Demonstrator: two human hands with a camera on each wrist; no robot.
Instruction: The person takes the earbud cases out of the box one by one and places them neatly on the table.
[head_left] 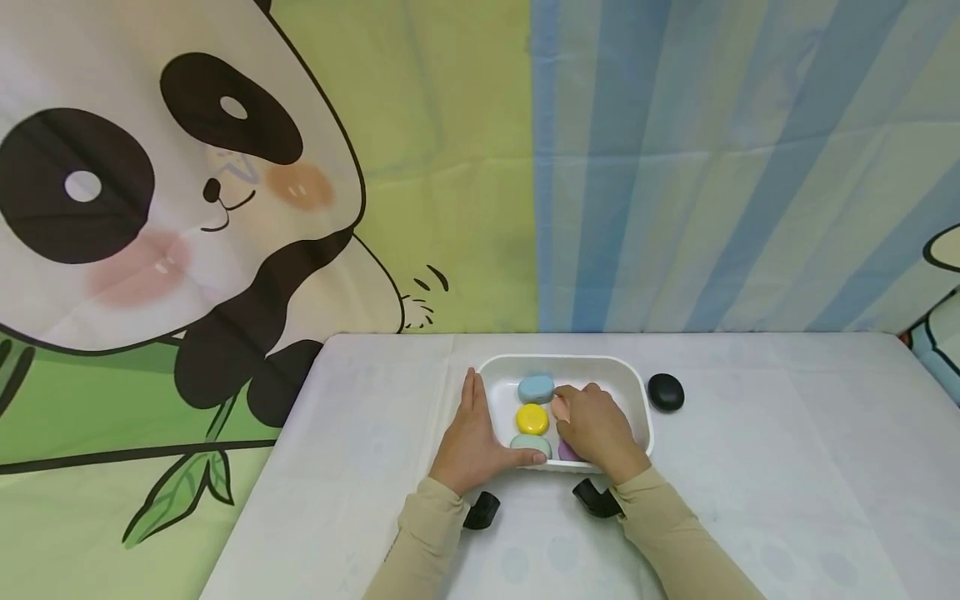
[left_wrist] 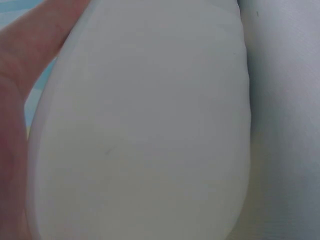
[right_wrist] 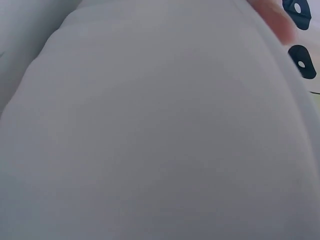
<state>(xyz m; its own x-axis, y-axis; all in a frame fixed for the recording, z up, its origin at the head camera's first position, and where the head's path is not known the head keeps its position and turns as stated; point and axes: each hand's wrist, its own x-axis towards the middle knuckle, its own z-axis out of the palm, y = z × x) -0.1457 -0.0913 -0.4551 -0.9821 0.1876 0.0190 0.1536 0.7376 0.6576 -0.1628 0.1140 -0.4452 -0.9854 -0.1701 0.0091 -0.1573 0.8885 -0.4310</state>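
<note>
A white rectangular tray point(head_left: 600, 367) holds several smooth pebble-shaped pieces. On its left side are a light blue pebble point(head_left: 536, 388), a yellow pebble point(head_left: 532, 419) and a mint green pebble point(head_left: 531, 447), in a column. My left hand point(head_left: 476, 450) rests at the tray's near left corner, fingers straight up along the left side and thumb along the front rim. My right hand point(head_left: 600, 425) reaches inside and pinches a peach pebble point(head_left: 560, 407). Below that, a purple pebble point(head_left: 567, 452) is partly hidden by the hand. Both wrist views are filled by the tray's outer wall point(left_wrist: 145, 120).
To the right of the tray a black pebble point(head_left: 666, 392) lies on the white tablecloth point(head_left: 787, 467). Behind the table's far edge hangs a printed cloth point(head_left: 450, 167) with a panda. Dark wrist-camera parts point(head_left: 482, 510) show by both sleeves.
</note>
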